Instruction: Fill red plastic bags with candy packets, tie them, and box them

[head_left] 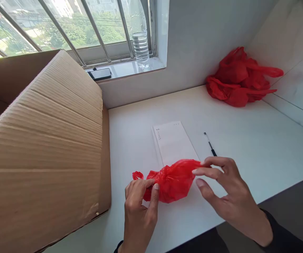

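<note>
A red plastic bag [176,181] lies bunched up near the table's front edge, over the lower end of a white notepad [176,140]. My left hand [141,207] pinches the gathered left part of the bag between thumb and fingers. A small loop of red plastic sticks out beyond its knuckles. At the bag's right tip is my right hand [225,193], its fingers spread and the thumb apart. Its fingertips are at or against the plastic; nothing is gripped in the palm. Whatever the bag may contain is hidden.
A large open cardboard box [62,158] fills the left side. Behind the right hand lies a pen [210,144]. More red plastic bags [241,79] are heaped in the far right corner. A water bottle [141,45] and a phone [100,73] rest on the windowsill.
</note>
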The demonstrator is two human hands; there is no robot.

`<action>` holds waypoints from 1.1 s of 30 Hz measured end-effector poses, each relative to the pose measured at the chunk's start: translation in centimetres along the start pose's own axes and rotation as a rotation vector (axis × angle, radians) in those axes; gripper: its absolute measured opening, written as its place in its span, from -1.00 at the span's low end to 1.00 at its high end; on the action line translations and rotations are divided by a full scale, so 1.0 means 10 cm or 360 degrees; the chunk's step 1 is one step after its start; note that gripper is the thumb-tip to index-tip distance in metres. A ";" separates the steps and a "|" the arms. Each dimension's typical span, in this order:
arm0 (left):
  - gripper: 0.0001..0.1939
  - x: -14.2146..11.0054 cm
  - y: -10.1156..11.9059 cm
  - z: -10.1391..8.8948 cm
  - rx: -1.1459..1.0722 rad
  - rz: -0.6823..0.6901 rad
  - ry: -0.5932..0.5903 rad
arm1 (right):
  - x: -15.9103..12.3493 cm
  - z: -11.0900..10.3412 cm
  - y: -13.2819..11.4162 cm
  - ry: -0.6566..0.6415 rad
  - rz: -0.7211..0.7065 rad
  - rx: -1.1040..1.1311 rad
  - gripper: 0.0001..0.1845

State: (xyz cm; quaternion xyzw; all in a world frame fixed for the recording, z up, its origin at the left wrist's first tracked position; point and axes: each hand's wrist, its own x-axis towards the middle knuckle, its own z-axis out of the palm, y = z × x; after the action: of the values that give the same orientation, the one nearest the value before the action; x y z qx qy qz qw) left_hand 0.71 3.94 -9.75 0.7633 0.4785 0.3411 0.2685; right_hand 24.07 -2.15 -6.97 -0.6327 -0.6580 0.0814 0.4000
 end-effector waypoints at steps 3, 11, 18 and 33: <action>-0.92 -0.04 0.03 -0.04 -0.0077 -0.0019 -0.0008 | 0.03 0.20 -0.12 -0.0160 -0.0269 -0.0156 -0.79; -0.86 -0.13 -0.06 -0.08 -0.0141 -0.0025 0.0004 | 0.09 0.34 -0.08 -0.0334 -0.0186 -0.0099 -0.88; -0.92 -0.26 -0.04 -0.14 -0.0126 -0.0251 0.0192 | 0.01 0.18 0.03 -0.0310 0.0104 -0.0117 -0.92; -0.72 -0.09 0.04 -0.16 -0.0533 -0.0663 -0.0108 | 0.13 0.20 -0.13 -0.0510 -0.0175 -0.0018 -0.89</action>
State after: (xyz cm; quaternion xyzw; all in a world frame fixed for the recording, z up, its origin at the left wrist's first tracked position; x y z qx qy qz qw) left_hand -0.63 3.12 -8.71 0.6044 0.5529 0.3271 0.4712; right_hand 21.93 -0.40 -6.91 -0.5768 -0.7475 0.1556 0.2902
